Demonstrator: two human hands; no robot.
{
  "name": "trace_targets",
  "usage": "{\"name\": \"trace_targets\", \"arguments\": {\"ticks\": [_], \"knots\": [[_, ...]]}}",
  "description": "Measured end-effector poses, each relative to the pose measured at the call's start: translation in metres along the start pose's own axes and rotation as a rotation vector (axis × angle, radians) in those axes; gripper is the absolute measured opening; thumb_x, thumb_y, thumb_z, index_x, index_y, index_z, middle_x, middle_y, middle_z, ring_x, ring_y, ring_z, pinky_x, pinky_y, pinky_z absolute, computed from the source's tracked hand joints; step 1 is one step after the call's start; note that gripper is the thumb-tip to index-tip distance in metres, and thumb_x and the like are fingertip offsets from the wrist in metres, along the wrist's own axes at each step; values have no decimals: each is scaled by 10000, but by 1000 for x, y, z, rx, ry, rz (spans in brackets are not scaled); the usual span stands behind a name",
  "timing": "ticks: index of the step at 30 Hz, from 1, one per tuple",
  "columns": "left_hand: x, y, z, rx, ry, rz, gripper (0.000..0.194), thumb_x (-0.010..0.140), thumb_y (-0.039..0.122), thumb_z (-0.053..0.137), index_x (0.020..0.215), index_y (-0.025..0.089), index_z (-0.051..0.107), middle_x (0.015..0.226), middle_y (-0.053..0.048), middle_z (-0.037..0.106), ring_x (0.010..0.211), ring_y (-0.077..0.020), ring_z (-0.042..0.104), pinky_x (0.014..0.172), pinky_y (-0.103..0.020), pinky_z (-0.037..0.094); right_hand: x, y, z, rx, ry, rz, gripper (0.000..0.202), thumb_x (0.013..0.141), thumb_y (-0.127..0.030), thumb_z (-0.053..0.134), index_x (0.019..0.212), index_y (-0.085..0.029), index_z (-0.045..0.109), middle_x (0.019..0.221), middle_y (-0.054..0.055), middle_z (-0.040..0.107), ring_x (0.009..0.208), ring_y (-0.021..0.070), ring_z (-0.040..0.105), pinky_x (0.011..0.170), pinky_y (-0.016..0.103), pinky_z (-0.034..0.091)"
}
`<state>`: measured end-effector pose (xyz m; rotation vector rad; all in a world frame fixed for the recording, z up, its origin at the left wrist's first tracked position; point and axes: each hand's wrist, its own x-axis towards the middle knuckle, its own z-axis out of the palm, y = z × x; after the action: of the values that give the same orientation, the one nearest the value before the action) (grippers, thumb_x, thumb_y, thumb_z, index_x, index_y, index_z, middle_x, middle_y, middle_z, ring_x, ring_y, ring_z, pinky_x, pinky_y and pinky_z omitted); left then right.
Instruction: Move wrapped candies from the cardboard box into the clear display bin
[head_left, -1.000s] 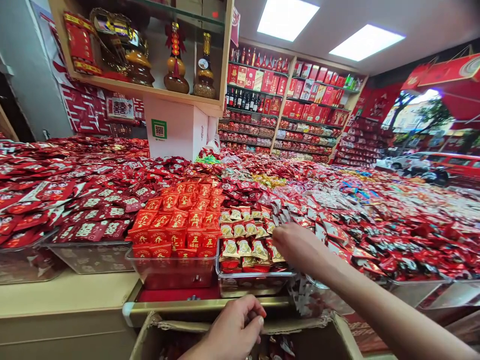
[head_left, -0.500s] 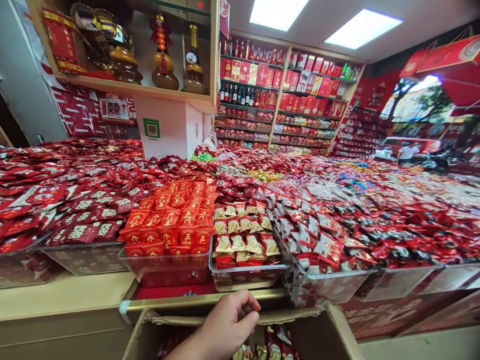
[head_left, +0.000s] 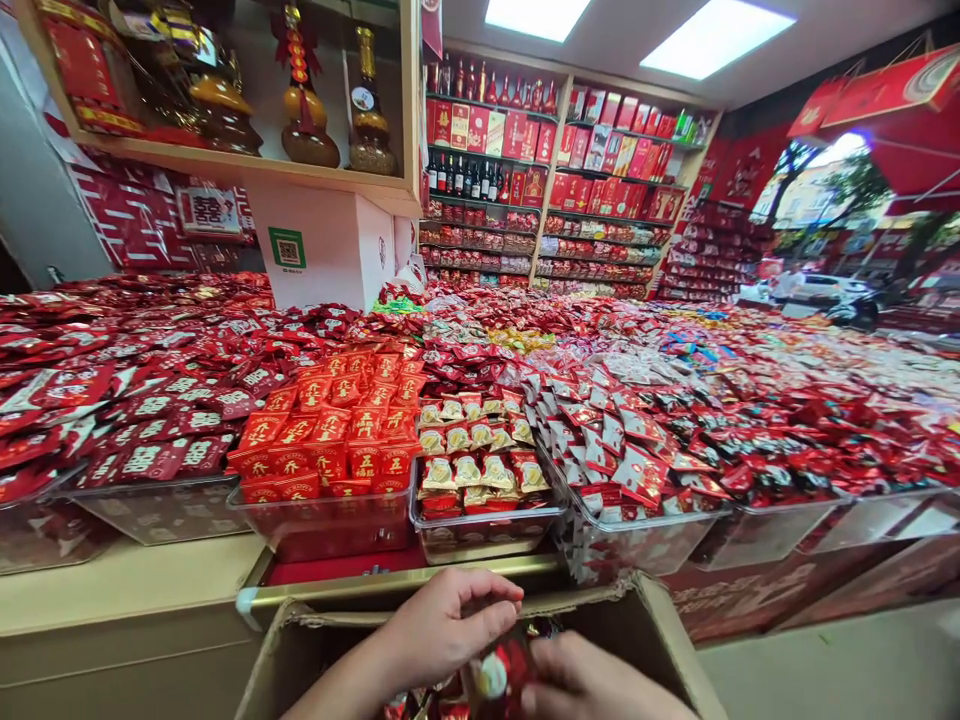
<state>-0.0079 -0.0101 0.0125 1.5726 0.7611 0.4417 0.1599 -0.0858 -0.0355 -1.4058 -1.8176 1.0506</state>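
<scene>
My left hand [head_left: 448,622] is over the open cardboard box [head_left: 289,640], fingers stretched forward and thumb a little apart, with nothing visible in it. Just to its right, my right hand [head_left: 589,680] is smeared by motion; its thumb and fingers close on a red wrapped candy packet [head_left: 496,676] with a pale round picture. More wrapped candies [head_left: 454,708] lie inside the box below, partly hidden by my hands. Beyond the box is a clear plastic bin [head_left: 487,530] with gold-and-red packets [head_left: 480,470] in rows.
Left of that bin stands another full of bright red packets [head_left: 330,430]. A bin of red-and-white packets [head_left: 626,450] adjoins it on the right. A brass-coloured edge [head_left: 337,590] runs behind the box. A white pillar [head_left: 315,240] and display cabinet [head_left: 262,175] rise at the left.
My right hand has come into view from the lower right with a candy packet. My left hand has shifted slightly left, its fingers straighter. The whole view has moved a little.
</scene>
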Motion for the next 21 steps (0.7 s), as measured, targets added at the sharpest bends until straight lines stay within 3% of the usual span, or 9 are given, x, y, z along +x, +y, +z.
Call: {"name": "trace_targets", "arguments": {"ticks": [3, 6, 11, 16, 21], "knots": [[-1, 11, -1, -55, -122, 41, 230, 752, 308, 574, 923, 173, 647, 815, -17, 652, 723, -139, 557, 665, -222, 410, 6, -12, -22, 393, -142, 36, 234, 827, -360, 423, 812, -175, 566, 691, -12, 596, 553, 99, 539, 509, 217, 416], [2, 13, 0, -207, -162, 22, 251, 793, 336, 526, 919, 148, 637, 727, -22, 637, 620, -112, 539, 557, -195, 405, 16, -16, -27, 603, -31, 48, 265, 806, -398, 455, 748, -153, 536, 641, -4, 565, 520, 87, 493, 493, 210, 389], [6, 7, 6, -399, -50, -66, 322, 817, 381, 484, 922, 109, 622, 718, -55, 629, 622, -124, 557, 510, -188, 402, 29, -13, -10, 720, 172, 125, 338, 767, -466, 489, 644, -151, 474, 500, -28, 506, 411, 62, 408, 406, 185, 311], [7, 6, 12, -330, 15, 72, 308, 820, 345, 505, 1040, 150, 596, 717, -32, 634, 603, -94, 510, 523, -174, 375, 33, -11, -1, 787, 271, 44, 269, 738, -428, 559, 728, -167, 498, 525, -54, 489, 406, 46, 390, 405, 177, 295], [6, 6, 14, -432, -49, 29, 319, 820, 362, 501, 1039, 157, 609, 708, -25, 614, 647, -100, 520, 563, -180, 404, 32, -10, 1, 812, 343, 4, 244, 722, -397, 589, 719, -159, 536, 495, -31, 521, 408, 65, 413, 402, 190, 296]]}}
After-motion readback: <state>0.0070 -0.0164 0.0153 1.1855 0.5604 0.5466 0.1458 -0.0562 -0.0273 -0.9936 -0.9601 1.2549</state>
